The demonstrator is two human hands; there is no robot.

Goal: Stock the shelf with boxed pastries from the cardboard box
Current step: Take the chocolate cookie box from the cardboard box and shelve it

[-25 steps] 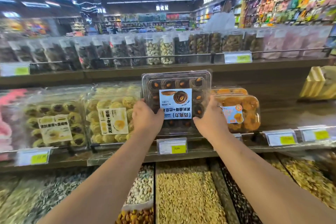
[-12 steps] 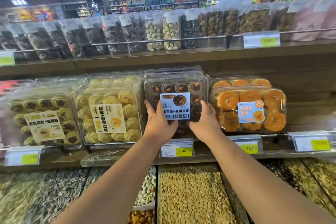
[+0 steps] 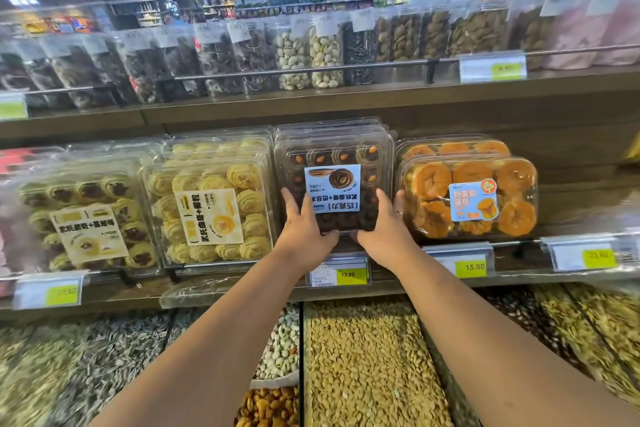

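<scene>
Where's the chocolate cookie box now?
In the head view, the chocolate cookie box stands centre on the shelf, between the yellow cookie box and the orange pastry box.

A second ago the chocolate pastry box was held out in front of the shelf, with a hand gripping each lower corner. Now it's pushed back into line with the yellow cookie box just left of the left hand and the orange pastry box just right of the right hand. Both hands have slid together along its bottom edge, fingers flat up the front.
</scene>
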